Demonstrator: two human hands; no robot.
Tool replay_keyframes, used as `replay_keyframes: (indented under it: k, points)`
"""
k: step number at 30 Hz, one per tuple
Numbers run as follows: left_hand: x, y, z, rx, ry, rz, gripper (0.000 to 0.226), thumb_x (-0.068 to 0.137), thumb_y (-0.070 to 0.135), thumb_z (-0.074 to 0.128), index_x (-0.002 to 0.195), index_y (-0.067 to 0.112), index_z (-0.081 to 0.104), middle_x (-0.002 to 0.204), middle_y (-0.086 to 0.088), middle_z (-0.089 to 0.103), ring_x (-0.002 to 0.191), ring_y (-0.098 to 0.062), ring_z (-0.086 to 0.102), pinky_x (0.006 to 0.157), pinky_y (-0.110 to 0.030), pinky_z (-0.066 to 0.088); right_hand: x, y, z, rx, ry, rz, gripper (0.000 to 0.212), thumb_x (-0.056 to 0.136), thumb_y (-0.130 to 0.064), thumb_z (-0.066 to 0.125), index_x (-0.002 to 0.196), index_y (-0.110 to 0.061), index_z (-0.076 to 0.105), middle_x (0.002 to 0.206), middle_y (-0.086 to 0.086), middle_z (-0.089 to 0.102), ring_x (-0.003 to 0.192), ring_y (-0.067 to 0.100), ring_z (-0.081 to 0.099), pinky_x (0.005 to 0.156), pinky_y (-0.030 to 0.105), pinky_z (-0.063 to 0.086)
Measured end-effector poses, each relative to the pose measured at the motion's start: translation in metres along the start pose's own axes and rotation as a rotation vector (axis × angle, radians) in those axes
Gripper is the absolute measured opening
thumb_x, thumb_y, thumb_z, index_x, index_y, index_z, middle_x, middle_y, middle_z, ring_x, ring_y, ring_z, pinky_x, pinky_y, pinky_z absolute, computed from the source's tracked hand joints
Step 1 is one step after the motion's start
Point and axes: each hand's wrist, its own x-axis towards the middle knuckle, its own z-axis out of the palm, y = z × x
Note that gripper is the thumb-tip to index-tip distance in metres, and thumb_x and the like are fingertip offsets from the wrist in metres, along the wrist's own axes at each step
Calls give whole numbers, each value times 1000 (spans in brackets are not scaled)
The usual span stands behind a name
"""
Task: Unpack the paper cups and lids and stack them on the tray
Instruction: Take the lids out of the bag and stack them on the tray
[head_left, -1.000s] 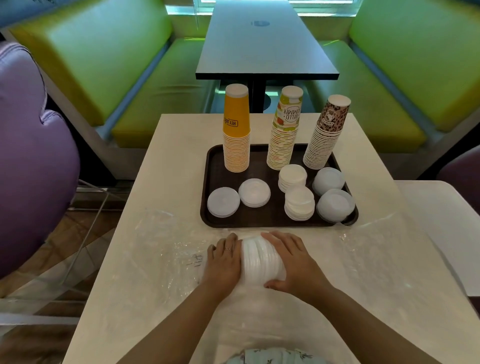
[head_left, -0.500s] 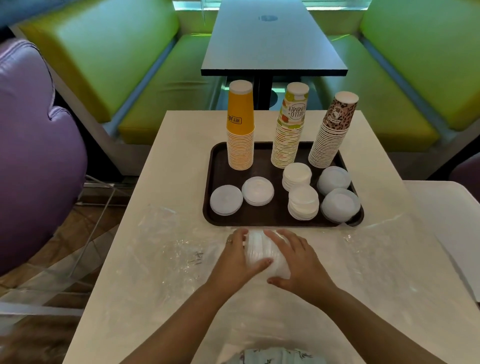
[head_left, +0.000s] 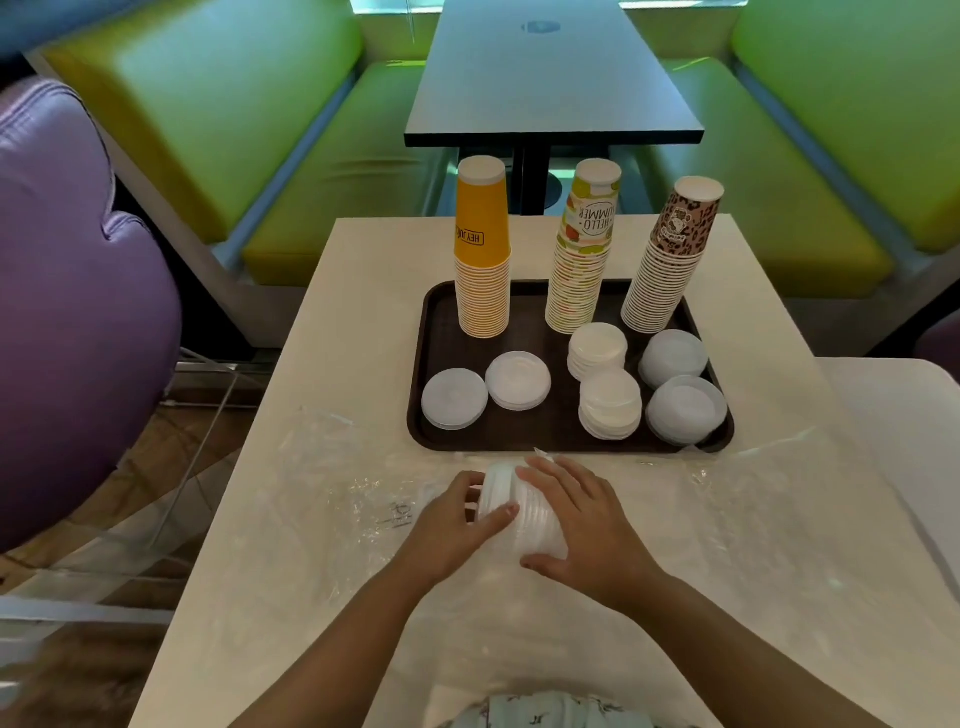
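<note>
We see a sleeve of white plastic lids (head_left: 524, 512) lying on its side on the cream table (head_left: 363, 322), just near of the dark brown tray (head_left: 431, 312), with crinkled clear plastic wrap (head_left: 322, 499) spread beneath and around it. The lids are nested edge to edge, their ribbed rims showing as fine parallel lines. Our left hand (head_left: 452, 525) grips the left end of the stack, thumb lying across its near face and fingers curled round the far side. Our right hand (head_left: 582, 530) clasps the right end, fingers spread over the top and thumb pressed to the near side, so both hands close on the one stack.

On the tray, three tall columns of upturned paper cups stand along the far edge: yellow cups (head_left: 482, 260) at left, fruit-print cups (head_left: 584, 254) in the middle, leopard-print cups (head_left: 670, 260) at right. Nearer us sit six piles of lids: two low piles (head_left: 454, 398) at left, two taller white piles (head_left: 610, 402) in the centre, two translucent domed piles (head_left: 685, 409) at right.
</note>
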Motion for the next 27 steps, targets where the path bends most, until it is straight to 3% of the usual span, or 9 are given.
replay_keyframes:
  k: [5, 7, 10, 15, 20, 27]
  points:
    - [3, -2, -13, 59, 110, 13, 30, 96, 30, 50, 125, 24, 46, 105, -1, 62, 88, -10, 60, 76, -27, 49, 4, -1, -5, 14, -10, 21, 91, 71, -60, 68, 146, -33, 23, 152, -11, 24, 140, 15, 19, 116, 38, 15]
    - [3, -1, -14, 188, 217, 96, 31, 92, 22, 55, 122, 19, 48, 109, 0, 57, 90, -14, 57, 74, -20, 45, 4, -3, -7, 3, -27, 17, 91, 73, -60, 68, 146, -36, 19, 153, -12, 21, 140, 14, 17, 117, 38, 15]
    - [5, 8, -16, 359, 330, 189, 27, 84, 18, 63, 108, 13, 52, 101, 2, 51, 75, -8, 48, 61, -7, 35, 4, -8, -10, -31, -84, 33, 90, 76, -60, 64, 145, -46, 8, 155, -12, 13, 142, 15, 12, 116, 37, 11]
    - [7, 21, -31, 425, 210, 64, 25, 79, 23, 70, 98, 14, 57, 85, 2, 61, 68, -10, 53, 55, -13, 36, 7, -13, -21, -55, -143, 49, 88, 78, -58, 64, 146, -45, 9, 154, -13, 11, 141, 13, 9, 116, 34, 9]
    - [8, 32, -44, 376, 267, 38, 23, 80, 24, 67, 99, 16, 59, 82, 4, 60, 71, -9, 54, 56, -13, 38, 8, -17, -26, 28, -131, 47, 85, 77, -57, 66, 145, -43, 15, 150, -15, 18, 138, 11, 14, 116, 33, 14]
    - [4, 38, -40, 380, 259, 229, 25, 80, 19, 67, 104, 15, 61, 93, 3, 61, 79, -7, 54, 62, -9, 38, 16, -18, -25, 117, -114, 22, 76, 82, -60, 59, 144, -31, 27, 152, -16, 19, 140, 5, 14, 117, 31, 19]
